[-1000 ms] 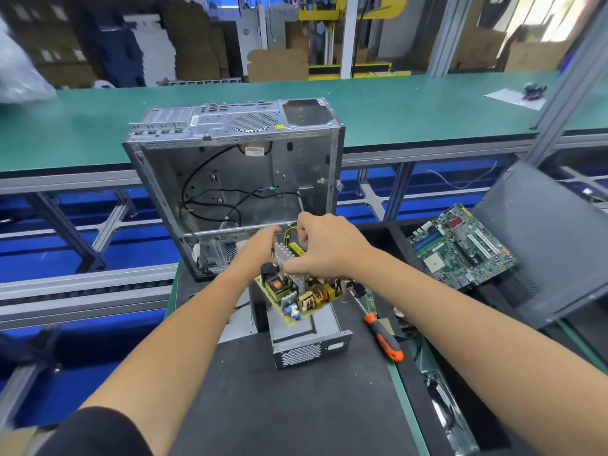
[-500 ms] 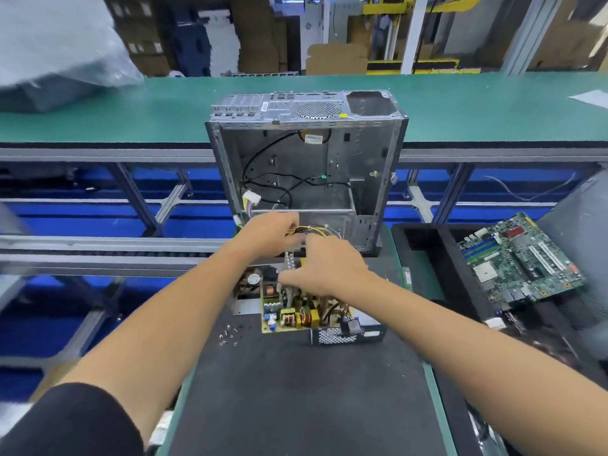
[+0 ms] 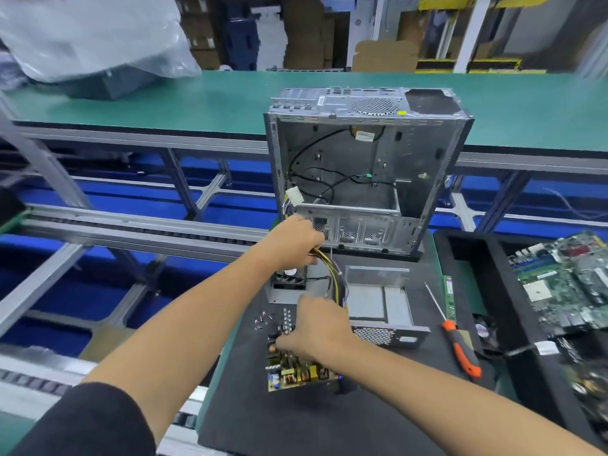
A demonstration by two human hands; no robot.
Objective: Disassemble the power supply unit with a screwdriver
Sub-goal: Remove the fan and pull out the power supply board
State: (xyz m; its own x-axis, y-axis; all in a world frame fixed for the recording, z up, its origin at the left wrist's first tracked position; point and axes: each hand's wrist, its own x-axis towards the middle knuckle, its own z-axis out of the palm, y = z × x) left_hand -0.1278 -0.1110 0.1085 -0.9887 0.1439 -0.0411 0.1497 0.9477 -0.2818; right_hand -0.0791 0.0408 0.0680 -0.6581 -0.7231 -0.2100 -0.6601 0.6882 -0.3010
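Note:
My right hand (image 3: pixel 317 330) grips the power supply's yellow circuit board (image 3: pixel 296 373), lifted clear of its casing. A bundle of yellow and black wires (image 3: pixel 337 281) runs from the board up to my left hand (image 3: pixel 292 240), which holds it near the computer case. The empty metal casing (image 3: pixel 381 301) of the power supply lies open on the black mat, its grille side toward me. A small black fan (image 3: pixel 291 276) sits on a cover plate just left of it. The orange-handled screwdriver (image 3: pixel 460 350) lies on the mat to the right, untouched.
An open, gutted computer case (image 3: pixel 365 169) stands upright behind the mat. Several loose screws (image 3: pixel 263 320) lie left of the board. A memory stick (image 3: pixel 449 299) lies by the screwdriver. A motherboard (image 3: pixel 566 281) rests in a black tray on the right. A plastic-wrapped item (image 3: pixel 92 37) sits on the far green bench.
The circuit board has come out of the casing and moved toward me and left. My left hand has pulled the wire bundle up and away. The view has swung left.

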